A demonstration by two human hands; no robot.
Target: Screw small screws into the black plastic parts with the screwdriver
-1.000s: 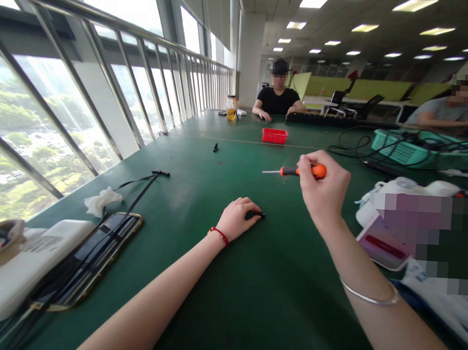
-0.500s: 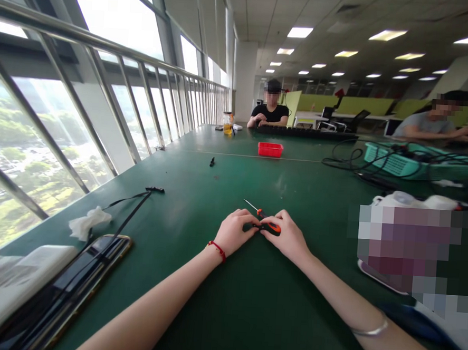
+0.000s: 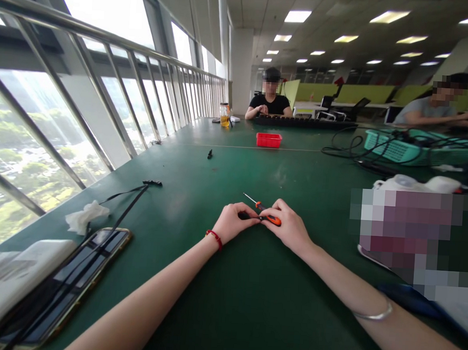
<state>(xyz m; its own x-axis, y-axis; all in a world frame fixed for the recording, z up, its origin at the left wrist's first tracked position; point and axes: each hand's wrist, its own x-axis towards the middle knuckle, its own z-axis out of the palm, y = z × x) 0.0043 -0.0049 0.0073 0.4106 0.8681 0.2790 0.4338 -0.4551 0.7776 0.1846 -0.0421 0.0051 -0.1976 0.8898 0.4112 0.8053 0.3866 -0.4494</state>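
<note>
My right hand (image 3: 288,226) is closed, thumb and fingers pinching a short tool with an orange-and-black handle (image 3: 273,219). That tool's narrow dark end points left, to the fingertips of my left hand (image 3: 237,220). My left hand is closed in a pinch there; a small dark shape shows between its thumb and index finger, too hidden to name. Just beyond the fingertips is a screwdriver (image 3: 250,198) with a thin metal shaft aimed up and left. Its orange-and-black handle runs behind my right fingers, and I cannot tell whether they touch it.
On the green table (image 3: 206,295) stands a red tray (image 3: 268,140) farther off. A small black piece (image 3: 210,154) lies to its left. Phone (image 3: 94,261), strap and tissue (image 3: 86,216) are at left; a teal basket (image 3: 398,149) with cables is at right. Two people sit beyond.
My view has tipped slightly downward, so the scene sits higher. Both hands keep nearly the same pose, while the orange handle has turned slightly in my fingers.
</note>
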